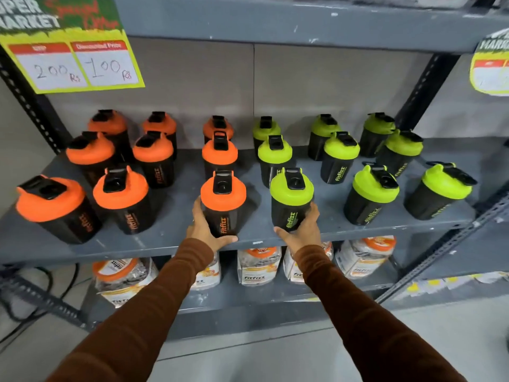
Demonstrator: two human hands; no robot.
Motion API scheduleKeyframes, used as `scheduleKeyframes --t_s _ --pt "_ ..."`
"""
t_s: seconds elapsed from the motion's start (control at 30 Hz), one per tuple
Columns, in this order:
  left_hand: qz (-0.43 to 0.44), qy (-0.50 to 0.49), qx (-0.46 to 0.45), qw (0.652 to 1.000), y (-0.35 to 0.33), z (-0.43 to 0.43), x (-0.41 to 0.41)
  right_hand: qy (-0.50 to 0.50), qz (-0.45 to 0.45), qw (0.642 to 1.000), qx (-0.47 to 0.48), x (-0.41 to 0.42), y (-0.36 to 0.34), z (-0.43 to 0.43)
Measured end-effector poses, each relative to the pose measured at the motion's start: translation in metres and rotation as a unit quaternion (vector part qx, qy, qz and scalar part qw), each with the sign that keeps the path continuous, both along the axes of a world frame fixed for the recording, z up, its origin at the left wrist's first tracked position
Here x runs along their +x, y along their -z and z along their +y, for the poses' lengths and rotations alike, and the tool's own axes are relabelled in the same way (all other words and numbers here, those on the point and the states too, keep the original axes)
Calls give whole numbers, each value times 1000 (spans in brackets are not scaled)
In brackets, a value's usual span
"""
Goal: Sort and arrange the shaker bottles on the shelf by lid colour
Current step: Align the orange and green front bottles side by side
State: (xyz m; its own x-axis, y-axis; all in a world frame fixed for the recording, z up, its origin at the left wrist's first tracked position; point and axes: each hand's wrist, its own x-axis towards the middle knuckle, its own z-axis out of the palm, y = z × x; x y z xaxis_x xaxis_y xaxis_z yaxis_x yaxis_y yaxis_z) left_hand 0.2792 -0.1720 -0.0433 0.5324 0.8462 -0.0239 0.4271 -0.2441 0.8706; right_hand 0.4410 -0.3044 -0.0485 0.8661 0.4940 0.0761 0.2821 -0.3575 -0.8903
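Note:
Black shaker bottles stand on a grey metal shelf. Several with orange lids fill the left half, several with lime-green lids the right half. My left hand wraps the base of the front orange-lid bottle at the shelf's front middle. My right hand grips the base of the front green-lid bottle right beside it. Both bottles stand upright on the shelf. Other front bottles are an orange-lid one to the left and a green-lid one to the right.
A yellow price sign hangs at the upper left, another sign at the upper right. The shelf below holds jars with orange lids. Dark slotted uprights frame the rack. Cables lie on the floor at left.

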Motion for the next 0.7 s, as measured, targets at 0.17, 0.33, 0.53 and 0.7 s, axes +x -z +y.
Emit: scheduleKeyframes --t_s 0.17,0.33,0.53,0.7 --pt "7 -4 -7 1000 -6 -2 -1 -8 11 1000 9 1 0 -2" --pt "1 -8 -24 1000 -8 -2 -1 -19 9 1000 15 3 4 0" --pt "-7 -10 -24 1000 -5 -2 -1 -21 9 999 23 4 7 0" --pt "7 -10 -24 1000 -2 2 1 -41 -11 999 27 4 2 -4"
